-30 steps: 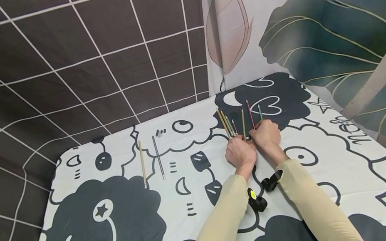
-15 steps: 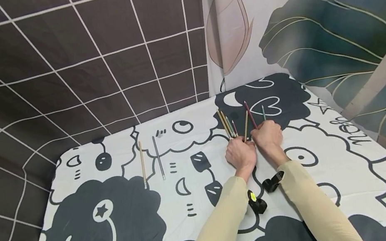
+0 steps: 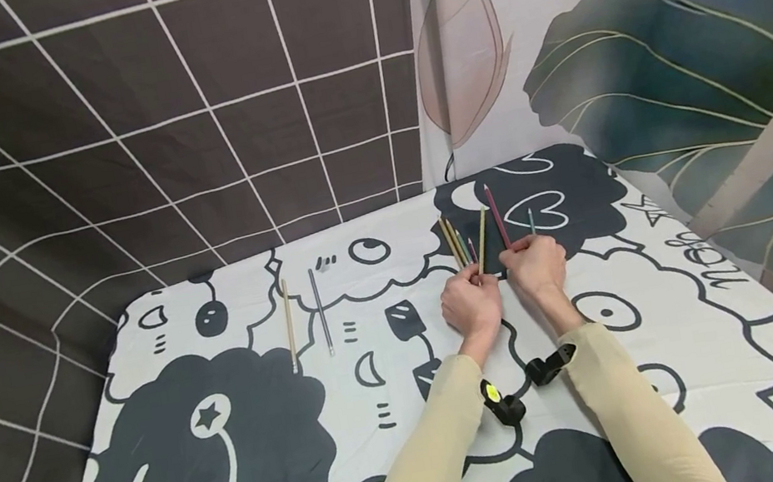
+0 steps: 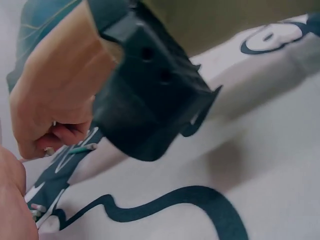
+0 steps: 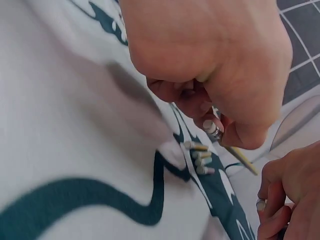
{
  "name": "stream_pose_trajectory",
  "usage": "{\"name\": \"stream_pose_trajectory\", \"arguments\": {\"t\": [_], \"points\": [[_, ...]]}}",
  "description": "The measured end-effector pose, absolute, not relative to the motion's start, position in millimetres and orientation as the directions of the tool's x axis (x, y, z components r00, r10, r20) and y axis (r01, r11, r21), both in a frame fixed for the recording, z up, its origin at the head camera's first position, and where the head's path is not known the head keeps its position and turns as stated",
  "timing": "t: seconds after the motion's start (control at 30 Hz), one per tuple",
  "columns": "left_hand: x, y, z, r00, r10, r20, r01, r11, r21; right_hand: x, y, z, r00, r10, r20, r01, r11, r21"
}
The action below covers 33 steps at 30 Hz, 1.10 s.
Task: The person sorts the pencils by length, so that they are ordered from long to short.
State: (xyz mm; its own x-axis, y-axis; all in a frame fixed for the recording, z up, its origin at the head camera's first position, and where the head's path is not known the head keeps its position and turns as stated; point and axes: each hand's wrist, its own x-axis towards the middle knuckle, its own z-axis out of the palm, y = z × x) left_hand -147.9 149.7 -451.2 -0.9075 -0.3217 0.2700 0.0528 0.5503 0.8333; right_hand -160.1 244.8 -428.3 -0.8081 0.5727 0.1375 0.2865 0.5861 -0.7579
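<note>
My left hand (image 3: 471,303) pinches a yellow pencil (image 3: 481,238) near its eraser end, the tip pointing away. That yellow pencil (image 5: 242,159) also shows under the left hand (image 5: 215,60) in the right wrist view. Just to the right, my right hand (image 3: 541,267) grips a red pencil (image 3: 497,215), tip pointing away and up to the left. A teal pencil (image 4: 84,148) lies on the cloth under the right hand (image 4: 55,95) in the left wrist view. Beside the left hand several pencils (image 3: 455,240), yellow, green and pinkish-red, lie in a close group.
A light wooden pencil (image 3: 289,324) and a grey pencil (image 3: 321,310) lie apart on the left. The patterned black-and-white cloth (image 3: 398,458) covers the table. Behind stand a dark grid-patterned curtain (image 3: 247,128) and a leaf-printed curtain (image 3: 689,41). Each wrist wears a black camera.
The left hand has drawn slightly left with the yellow pencil, whose tip now leans right. The red pencil's tip has moved farther away and tilts left. The view has shifted slightly.
</note>
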Motion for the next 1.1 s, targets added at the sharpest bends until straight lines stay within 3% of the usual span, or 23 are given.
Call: {"name": "stream_pose_trajectory", "arguments": {"t": [0.5, 1.1], "points": [[-156.0, 104.3, -447.8, -0.849, -0.452, 0.273, 0.034, 0.469, 0.883, -157.0, 208.2, -421.8, -0.838, 0.507, 0.202, 0.184, 0.610, -0.771], [-157.1, 50.5, -445.8, -0.785, -0.590, 0.187, -0.120, 0.441, 0.889, -155.2, 158.5, -423.5, -0.883, 0.407, 0.235, 0.087, 0.633, -0.770]]}}
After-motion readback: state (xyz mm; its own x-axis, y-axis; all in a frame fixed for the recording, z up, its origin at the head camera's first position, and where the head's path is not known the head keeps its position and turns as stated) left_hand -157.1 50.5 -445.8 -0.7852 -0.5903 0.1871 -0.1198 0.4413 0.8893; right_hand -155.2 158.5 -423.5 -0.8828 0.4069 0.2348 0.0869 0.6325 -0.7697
